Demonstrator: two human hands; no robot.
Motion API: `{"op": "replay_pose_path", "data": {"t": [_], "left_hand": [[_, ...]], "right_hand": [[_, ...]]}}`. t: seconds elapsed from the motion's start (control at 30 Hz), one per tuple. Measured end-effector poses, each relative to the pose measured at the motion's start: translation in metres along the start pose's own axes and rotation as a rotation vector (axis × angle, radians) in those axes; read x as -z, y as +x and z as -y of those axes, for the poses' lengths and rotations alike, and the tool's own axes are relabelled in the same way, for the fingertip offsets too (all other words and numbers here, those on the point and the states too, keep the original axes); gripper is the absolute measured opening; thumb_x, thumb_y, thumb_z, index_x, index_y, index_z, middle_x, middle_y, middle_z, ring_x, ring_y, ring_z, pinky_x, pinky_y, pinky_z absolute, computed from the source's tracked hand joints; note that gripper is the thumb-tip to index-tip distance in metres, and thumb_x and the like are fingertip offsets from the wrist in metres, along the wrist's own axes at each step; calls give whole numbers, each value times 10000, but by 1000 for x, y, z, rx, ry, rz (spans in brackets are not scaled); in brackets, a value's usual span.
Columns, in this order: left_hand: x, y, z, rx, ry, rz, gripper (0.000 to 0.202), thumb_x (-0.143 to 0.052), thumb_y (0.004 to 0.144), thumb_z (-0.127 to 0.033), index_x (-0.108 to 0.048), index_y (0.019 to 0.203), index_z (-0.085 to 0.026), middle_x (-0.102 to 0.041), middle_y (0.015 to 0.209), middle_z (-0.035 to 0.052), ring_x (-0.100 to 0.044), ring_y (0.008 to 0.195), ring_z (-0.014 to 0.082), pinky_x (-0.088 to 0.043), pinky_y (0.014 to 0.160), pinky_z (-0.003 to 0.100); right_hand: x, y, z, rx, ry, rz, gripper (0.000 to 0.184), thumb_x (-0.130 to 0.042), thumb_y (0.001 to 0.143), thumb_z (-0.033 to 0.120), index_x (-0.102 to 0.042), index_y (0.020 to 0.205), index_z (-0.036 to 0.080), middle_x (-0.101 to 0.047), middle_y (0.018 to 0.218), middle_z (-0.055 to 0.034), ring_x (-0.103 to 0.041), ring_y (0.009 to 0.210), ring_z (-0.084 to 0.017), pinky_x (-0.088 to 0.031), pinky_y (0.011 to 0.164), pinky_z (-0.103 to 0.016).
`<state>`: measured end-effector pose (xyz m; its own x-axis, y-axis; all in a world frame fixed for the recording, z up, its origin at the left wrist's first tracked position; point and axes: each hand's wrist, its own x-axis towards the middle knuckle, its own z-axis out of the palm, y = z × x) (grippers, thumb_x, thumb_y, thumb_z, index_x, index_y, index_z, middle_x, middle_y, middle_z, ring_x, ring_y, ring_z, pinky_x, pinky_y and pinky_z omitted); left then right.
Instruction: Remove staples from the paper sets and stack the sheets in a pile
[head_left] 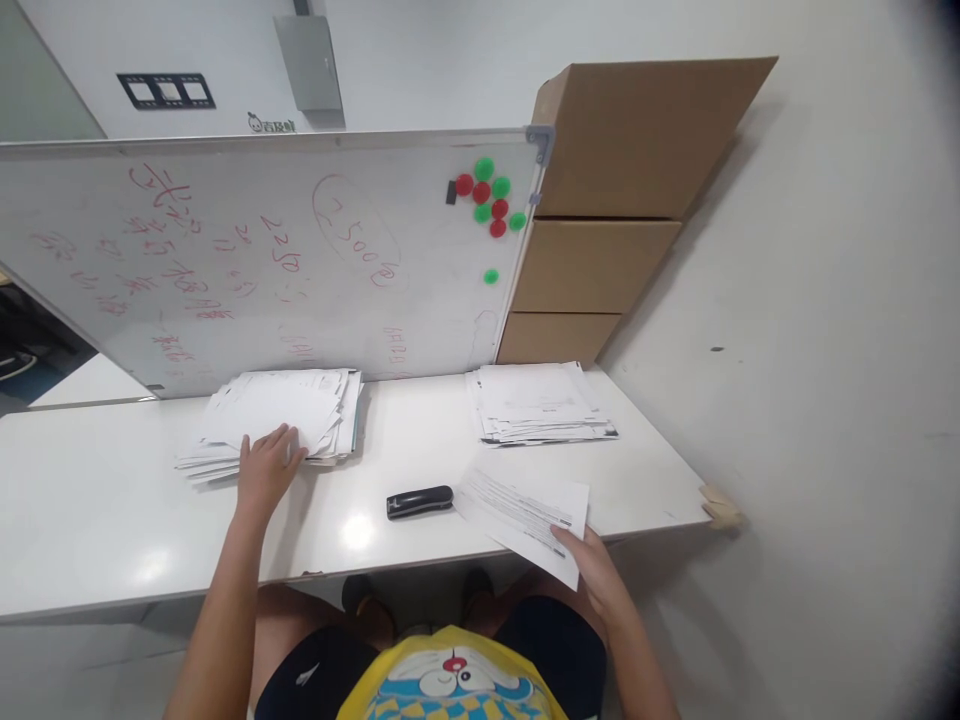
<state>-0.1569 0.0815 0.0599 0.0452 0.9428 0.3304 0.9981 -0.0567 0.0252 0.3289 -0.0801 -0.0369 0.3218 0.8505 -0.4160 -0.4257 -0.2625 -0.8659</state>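
Observation:
My left hand (271, 462) rests on the near edge of a thick, uneven stack of papers (277, 405) at the left of the table, its fingers stretched out over the top sheet. In my right hand (589, 560) is a printed paper sheet (517, 510), pinched at its right side with the thumb on top. The sheet tilts over the table's front edge; whether it is one sheet or more I cannot tell. A black stapler (420, 502) lies between my hands, close to the sheet's left corner. A second stack of papers (540, 400) sits at the back right.
A whiteboard (420, 290) with red handwriting and several round magnets stands along the back of the white table (337, 545). Stacked cardboard boxes (592, 265) rise behind the right paper stack. The wall (795, 400) closes off the right side.

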Motion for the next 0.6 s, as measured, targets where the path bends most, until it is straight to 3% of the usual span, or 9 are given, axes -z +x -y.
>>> {"op": "replay_pose_path", "data": {"t": [0.17, 0.3, 0.47, 0.6], "left_hand": [[-5, 5, -1, -33, -6, -33, 482, -433, 889, -434, -530, 1283, -173, -490, 1405, 126, -446, 1266, 338, -188, 1120, 565], [-13, 6, -1, -63, -89, -60, 593, -447, 869, -483, -487, 1316, -96, -441, 1424, 191, -350, 1340, 348, -296, 1091, 491], [-14, 6, 6, -18, -96, 13, 631, -408, 870, -554, -489, 1330, -130, -423, 1449, 154, -347, 1343, 348, -315, 1081, 480], [-11, 7, 16, -76, -136, 59, 609, -382, 868, -529, -498, 1318, -136, -423, 1452, 145, -346, 1358, 319, -295, 1102, 462]], "right_hand": [[5, 3, -6, -22, 8, -2, 516, -778, 670, 345, -638, 1149, 211, -712, 1138, -74, -652, 1077, -316, -525, 937, -434], [5, 5, -6, -11, 4, 5, 523, -781, 664, 352, -642, 1149, 215, -707, 1148, -74, -645, 1090, -320, -520, 946, -438], [7, 8, -8, 6, 0, -5, 497, -786, 652, 348, -663, 1118, 229, -717, 1127, -68, -640, 1097, -328, -526, 942, -455], [8, 9, -7, -11, -5, -18, 441, -783, 655, 340, -677, 1068, 225, -724, 1110, -67, -635, 1107, -324, -537, 928, -442]]}}
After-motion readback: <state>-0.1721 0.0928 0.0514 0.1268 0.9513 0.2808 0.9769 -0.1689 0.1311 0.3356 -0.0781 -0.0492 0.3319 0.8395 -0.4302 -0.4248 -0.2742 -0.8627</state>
